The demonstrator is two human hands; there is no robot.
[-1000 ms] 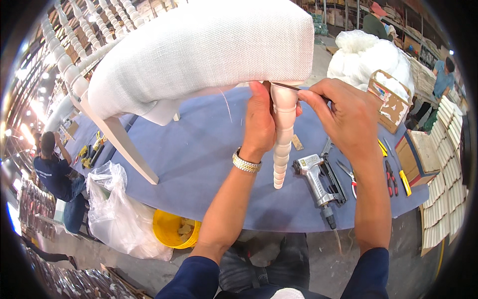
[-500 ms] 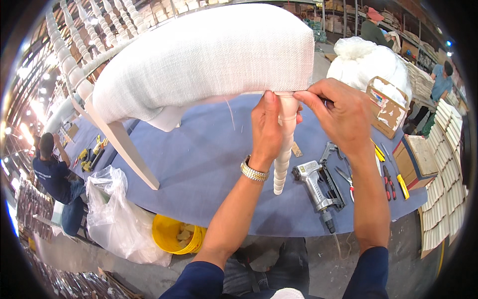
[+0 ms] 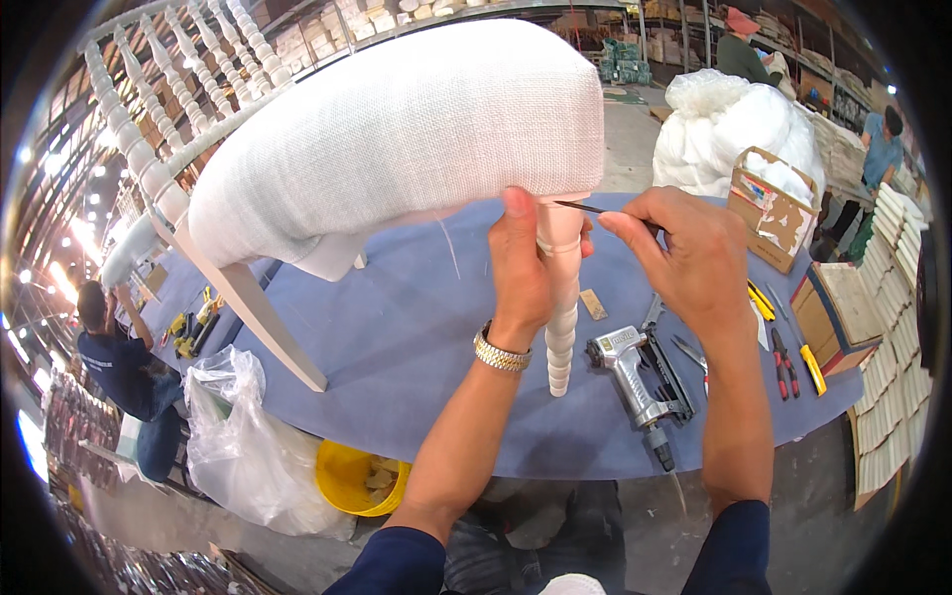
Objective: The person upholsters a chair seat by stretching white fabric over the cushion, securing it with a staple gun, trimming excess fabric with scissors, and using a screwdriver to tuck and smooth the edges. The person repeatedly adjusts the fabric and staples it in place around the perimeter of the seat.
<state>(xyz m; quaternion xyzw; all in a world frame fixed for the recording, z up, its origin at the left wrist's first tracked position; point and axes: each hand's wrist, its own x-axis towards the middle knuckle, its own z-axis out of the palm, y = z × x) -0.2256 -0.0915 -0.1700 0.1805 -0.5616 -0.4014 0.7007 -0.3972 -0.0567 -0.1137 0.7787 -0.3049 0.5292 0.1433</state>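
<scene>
A chair with a padded seat [image 3: 416, 119] in white woven fabric stands on the blue-covered table. My left hand [image 3: 521, 258], a watch at its wrist, is wrapped round the top of the turned front leg [image 3: 561, 317], its thumb against the fabric's lower edge. In my right hand [image 3: 686, 253] is a thin dark pointed tool [image 3: 580, 206], pinched between thumb and fingers. Its tip reaches the top of the leg, just under the fabric edge. The handle is mostly hidden in my fingers. A loose flap [image 3: 332, 256] of fabric hangs below the seat's side.
On the blue table [image 3: 426, 347] lie a staple gun [image 3: 635, 372], pliers [image 3: 780, 362] and a yellow-handled tool [image 3: 813, 369]. Cardboard boxes [image 3: 773, 213] stand at right. A yellow bucket [image 3: 347, 481] and plastic bag [image 3: 233, 436] are below the left edge. Other people work farther off.
My right hand has drawn back a little from the leg, and the thin dark tool now shows between it and the seat edge. The seat's front corner sits slightly farther left in view.
</scene>
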